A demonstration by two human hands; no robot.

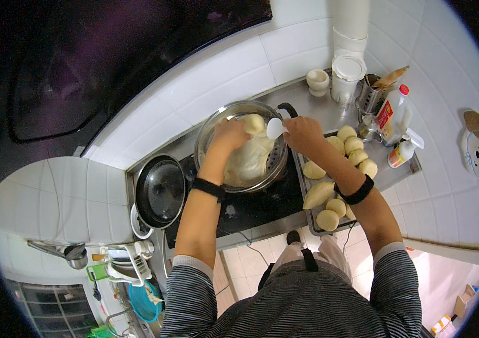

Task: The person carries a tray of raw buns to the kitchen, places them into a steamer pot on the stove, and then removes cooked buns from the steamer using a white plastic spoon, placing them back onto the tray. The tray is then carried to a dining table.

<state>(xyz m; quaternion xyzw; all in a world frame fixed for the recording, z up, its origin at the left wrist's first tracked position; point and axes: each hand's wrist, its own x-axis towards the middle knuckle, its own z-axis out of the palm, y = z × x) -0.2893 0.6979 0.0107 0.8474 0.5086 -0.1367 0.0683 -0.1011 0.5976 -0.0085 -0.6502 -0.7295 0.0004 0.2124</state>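
Observation:
A metal steamer pot point(239, 186) with a perforated inner tray stands on the black stovetop, a large pale mass of dough point(248, 160) in it. My left hand point(229, 134) reaches over the pot beside a round ball of dough point(254, 124); whether its fingers grip the ball is hard to tell. At the pot's right rim, my right hand point(303, 133) is closed on a white rounded utensil point(275, 128), whose handle is hidden by the fingers. Below my right forearm lies a metal baking tray point(313, 228) with several dough balls point(327, 220) and one long pointed piece of dough point(319, 195).
Left of the pot is a dark lidded pan point(161, 191). Behind the tray stand a stone mortar point(318, 82), a white lidded canister point(348, 76), a metal utensil holder point(369, 98), a plastic jug point(393, 114) and a spray bottle point(404, 150). A cable hangs at the counter's front.

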